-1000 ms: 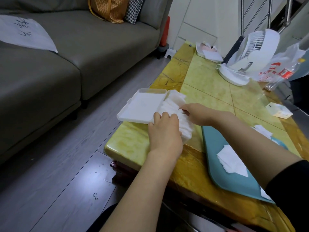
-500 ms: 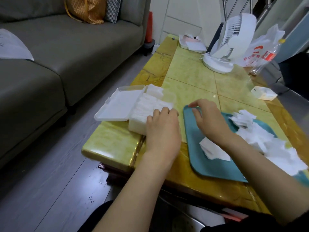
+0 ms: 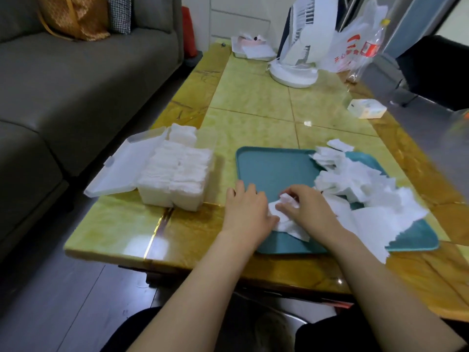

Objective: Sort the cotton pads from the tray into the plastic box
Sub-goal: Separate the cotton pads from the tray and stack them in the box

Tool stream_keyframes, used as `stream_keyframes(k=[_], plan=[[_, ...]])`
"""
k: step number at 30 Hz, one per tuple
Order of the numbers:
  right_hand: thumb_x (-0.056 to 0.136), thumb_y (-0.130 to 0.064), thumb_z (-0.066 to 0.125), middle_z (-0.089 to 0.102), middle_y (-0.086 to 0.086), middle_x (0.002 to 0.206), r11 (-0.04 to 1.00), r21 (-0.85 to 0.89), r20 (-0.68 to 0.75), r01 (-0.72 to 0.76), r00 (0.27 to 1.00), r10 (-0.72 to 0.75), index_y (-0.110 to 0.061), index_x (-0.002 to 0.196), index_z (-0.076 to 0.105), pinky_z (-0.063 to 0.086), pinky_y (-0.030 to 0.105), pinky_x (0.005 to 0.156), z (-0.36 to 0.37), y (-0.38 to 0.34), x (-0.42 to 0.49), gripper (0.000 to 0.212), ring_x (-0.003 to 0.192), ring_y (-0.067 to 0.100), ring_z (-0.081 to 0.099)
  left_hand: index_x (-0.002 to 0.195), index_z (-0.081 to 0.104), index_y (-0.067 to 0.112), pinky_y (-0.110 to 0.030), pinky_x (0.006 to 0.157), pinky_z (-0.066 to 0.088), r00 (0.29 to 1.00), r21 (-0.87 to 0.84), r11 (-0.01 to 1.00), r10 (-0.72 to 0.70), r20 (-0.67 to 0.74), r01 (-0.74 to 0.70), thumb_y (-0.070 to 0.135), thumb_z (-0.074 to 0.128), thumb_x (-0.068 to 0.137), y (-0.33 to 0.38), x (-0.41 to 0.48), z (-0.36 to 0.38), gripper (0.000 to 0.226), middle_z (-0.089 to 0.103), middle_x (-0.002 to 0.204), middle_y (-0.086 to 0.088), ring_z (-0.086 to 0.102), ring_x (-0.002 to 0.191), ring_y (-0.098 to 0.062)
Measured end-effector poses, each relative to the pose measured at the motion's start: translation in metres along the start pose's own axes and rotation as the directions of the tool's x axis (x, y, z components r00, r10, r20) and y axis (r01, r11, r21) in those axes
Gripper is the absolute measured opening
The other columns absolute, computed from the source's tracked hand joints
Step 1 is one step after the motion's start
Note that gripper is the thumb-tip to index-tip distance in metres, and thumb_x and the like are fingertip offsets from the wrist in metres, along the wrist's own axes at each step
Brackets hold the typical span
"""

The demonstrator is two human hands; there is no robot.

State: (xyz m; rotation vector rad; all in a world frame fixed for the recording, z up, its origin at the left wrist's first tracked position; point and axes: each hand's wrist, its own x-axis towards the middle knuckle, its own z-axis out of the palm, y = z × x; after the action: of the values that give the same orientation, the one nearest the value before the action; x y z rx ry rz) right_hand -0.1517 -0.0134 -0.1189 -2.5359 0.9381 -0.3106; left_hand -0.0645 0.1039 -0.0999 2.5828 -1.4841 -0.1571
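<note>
While your left hand (image 3: 245, 209) lies flat-fingered at the near-left edge of the tray (image 3: 274, 168), your right hand (image 3: 308, 212) curls over a cotton pad (image 3: 288, 226) there, apparently pinching it. Pick-up step. Next: lift it clear, carry left of the tray to the packed plastic box (image 3: 162, 196).

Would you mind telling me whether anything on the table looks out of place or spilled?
Yes: the loose cotton pads overflow the teal tray, one reaching past its far rim onto the table, several hanging over its near right edge.
</note>
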Motion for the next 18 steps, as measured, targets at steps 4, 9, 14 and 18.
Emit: stream_keyframes(k=[4, 9, 14, 18], plan=[[0.083, -0.025, 0.065, 0.064, -0.005, 0.084, 0.994, 0.112, -0.055, -0.005, 0.998, 0.011, -0.025, 0.081, 0.059, 0.041, 0.027, 0.072, -0.008, -0.008, -0.001, 0.006, 0.083, 0.013, 0.058, 0.123, 0.053, 0.016, -0.036, 0.099, 0.026, 1.000, -0.059, 0.998, -0.008, 0.012, 0.009, 0.040, 0.051, 0.092, 0.009, 0.006, 0.003, 0.039, 0.048, 0.124, -0.006, 0.036, 0.122, -0.028], [0.085, -0.021, 0.064, 0.064, -0.005, 0.091, 0.970, 0.244, -0.115, 0.013, 0.993, 0.016, -0.018, 0.092, 0.063, 0.043, 0.026, 0.078, -0.018, -0.014, 0.001, 0.009, 0.086, 0.013, 0.058, 0.093, 0.048, 0.021, -0.034, 0.084, 0.026, 0.994, -0.263, 0.961, -0.099, -0.055, 0.081, 0.026, 0.047, 0.095, 0.011, 0.011, 0.000, 0.006, 0.060, 0.104, -0.005, 0.045, 0.108, -0.028], [0.086, -0.023, 0.065, 0.057, -0.006, 0.096, 0.983, 0.171, 0.036, -0.064, 0.998, 0.059, -0.019, 0.101, 0.056, 0.045, 0.031, 0.079, -0.022, -0.005, 0.000, 0.018, 0.089, 0.016, 0.058, 0.092, 0.048, 0.021, -0.037, 0.086, 0.040, 0.979, -0.464, 0.875, -0.190, -0.070, 0.137, 0.019, 0.053, 0.092, 0.000, 0.016, -0.001, 0.005, 0.063, 0.098, -0.005, 0.054, 0.099, -0.029], [0.086, -0.025, 0.063, 0.054, 0.002, 0.119, 0.997, 0.048, -0.025, -0.055, 0.998, 0.056, -0.020, 0.111, 0.055, 0.041, 0.031, 0.083, -0.022, -0.003, 0.000, 0.027, 0.106, 0.019, 0.053, 0.101, 0.059, 0.013, -0.039, 0.084, 0.046, 0.968, -0.575, 0.806, -0.234, -0.090, 0.142, 0.015, 0.059, 0.090, -0.006, 0.018, -0.002, 0.011, 0.055, 0.087, 0.001, 0.058, 0.095, -0.028]])
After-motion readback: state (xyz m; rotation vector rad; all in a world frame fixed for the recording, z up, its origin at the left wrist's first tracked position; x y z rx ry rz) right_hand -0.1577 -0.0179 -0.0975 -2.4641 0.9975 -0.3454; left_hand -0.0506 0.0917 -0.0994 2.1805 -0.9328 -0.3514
